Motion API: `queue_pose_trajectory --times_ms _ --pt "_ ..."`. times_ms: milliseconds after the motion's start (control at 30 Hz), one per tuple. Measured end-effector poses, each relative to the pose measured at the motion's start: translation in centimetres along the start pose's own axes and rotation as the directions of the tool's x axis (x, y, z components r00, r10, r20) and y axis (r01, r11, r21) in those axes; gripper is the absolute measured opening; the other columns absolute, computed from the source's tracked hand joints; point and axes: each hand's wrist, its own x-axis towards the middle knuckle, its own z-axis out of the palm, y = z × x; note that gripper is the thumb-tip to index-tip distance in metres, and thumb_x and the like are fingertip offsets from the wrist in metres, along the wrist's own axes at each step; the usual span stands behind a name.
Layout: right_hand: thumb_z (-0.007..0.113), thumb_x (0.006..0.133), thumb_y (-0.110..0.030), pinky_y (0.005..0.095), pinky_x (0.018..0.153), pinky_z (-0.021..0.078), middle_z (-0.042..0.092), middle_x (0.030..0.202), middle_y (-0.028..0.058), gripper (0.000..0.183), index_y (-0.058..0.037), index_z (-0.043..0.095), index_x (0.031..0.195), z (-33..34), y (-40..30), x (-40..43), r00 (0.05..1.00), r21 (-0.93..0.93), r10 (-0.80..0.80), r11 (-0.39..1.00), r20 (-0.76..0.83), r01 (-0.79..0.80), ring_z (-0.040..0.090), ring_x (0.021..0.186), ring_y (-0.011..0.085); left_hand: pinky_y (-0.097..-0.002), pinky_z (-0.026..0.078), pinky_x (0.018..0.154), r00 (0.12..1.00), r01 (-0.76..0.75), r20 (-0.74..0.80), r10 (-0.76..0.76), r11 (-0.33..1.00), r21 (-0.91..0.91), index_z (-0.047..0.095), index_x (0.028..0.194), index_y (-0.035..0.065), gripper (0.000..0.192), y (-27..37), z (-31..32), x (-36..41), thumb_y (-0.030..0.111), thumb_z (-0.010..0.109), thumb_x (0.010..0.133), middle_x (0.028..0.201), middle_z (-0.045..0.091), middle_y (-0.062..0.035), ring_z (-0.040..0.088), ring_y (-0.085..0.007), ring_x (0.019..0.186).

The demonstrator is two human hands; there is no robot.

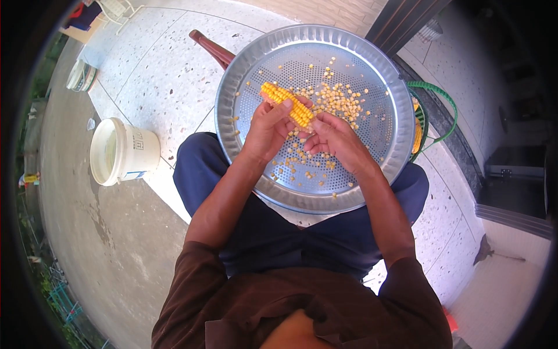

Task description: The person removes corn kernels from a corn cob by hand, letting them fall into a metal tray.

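Observation:
A partly shelled corn cob [293,104] lies across both hands above a round metal sieve tray [227,144]. My left hand [271,124] grips the cob around its middle, with the thumb pressed on top of the yellow kernels. At the cob's lower right end, my right hand [333,135] has its thumb and fingertips on the tip. Yellow rows still cover the upward side, while a bare pinkish strip shows along the left edge. Loose corn kernels [342,101] are heaped beyond my right hand, and more are scattered over the perforated bottom.
Right of the tray stands a green basket [420,118] with corn cobs [417,136] inside, partly hidden by the rim. A white plastic bucket [139,150] is at the left on the terrazzo floor edge. A brown wooden leg [212,48] sticks out behind the tray. A dark door frame [403,26] rises at upper right.

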Motion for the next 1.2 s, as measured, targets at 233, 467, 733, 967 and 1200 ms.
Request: queue_pose_trajectory --times_ms 233,467,733,967,1200 --pt "0.060 0.103 -0.038 0.0287 0.078 0.0600 0.069 0.102 0.0120 0.044 0.0023 0.056 0.120 0.7 0.4 0.0 0.999 -0.062 -0.013 0.998 -0.041 0.011 0.070 0.083 0.0153 -0.0353 0.058 0.092 1.000 0.012 -0.028 -0.012 1.000 -0.018 0.059 0.123 -0.0029 0.033 -0.1 0.4 -0.1 0.020 0.065 0.100 0.117 0.069 -0.0157 0.070 -0.0223 0.103" --pt "0.054 0.106 -0.041 0.0271 0.073 0.0592 0.068 0.095 0.0106 0.044 0.0014 0.056 0.115 0.6 1.0 0.0 0.996 -0.131 -0.077 0.989 -0.047 0.070 0.070 0.079 0.0150 -0.0357 0.058 0.091 0.999 0.008 -0.047 -0.008 1.000 -0.002 0.059 0.124 -0.0028 0.031 -0.6 0.7 -0.2 0.016 0.065 0.101 0.116 0.069 -0.0149 0.070 -0.0220 0.103" --pt "0.051 0.107 -0.037 0.0271 0.069 0.0577 0.065 0.093 0.0102 0.038 0.0009 0.054 0.112 0.7 1.0 -0.2 0.995 -0.157 -0.097 0.983 -0.029 0.092 0.069 0.079 0.0147 -0.0358 0.058 0.090 0.998 0.017 -0.056 -0.018 1.000 -0.017 0.058 0.125 -0.0025 0.031 -0.7 0.6 -0.3 0.017 0.065 0.101 0.115 0.069 -0.0147 0.070 -0.0219 0.102" --pt "0.052 0.106 -0.030 0.0263 0.069 0.0573 0.065 0.095 0.0100 0.032 0.0011 0.054 0.113 0.7 1.1 -0.2 0.996 -0.157 -0.079 0.985 -0.030 0.074 0.068 0.079 0.0140 -0.0359 0.058 0.090 0.997 0.031 -0.074 -0.032 0.999 -0.007 0.057 0.124 -0.0027 0.030 -0.7 0.5 -0.3 0.017 0.064 0.101 0.114 0.069 -0.0149 0.071 -0.0225 0.101" --pt "0.057 0.104 -0.026 0.0271 0.065 0.0569 0.066 0.090 0.0076 0.028 0.0007 0.055 0.111 0.8 1.8 0.2 0.994 -0.163 -0.078 0.985 -0.079 0.064 0.067 0.073 0.0133 -0.0356 0.056 0.096 0.996 0.033 -0.086 -0.030 0.999 0.033 0.054 0.128 -0.0015 0.039 -0.9 0.1 -0.1 0.027 0.063 0.103 0.121 0.067 -0.0191 0.069 -0.0233 0.108"
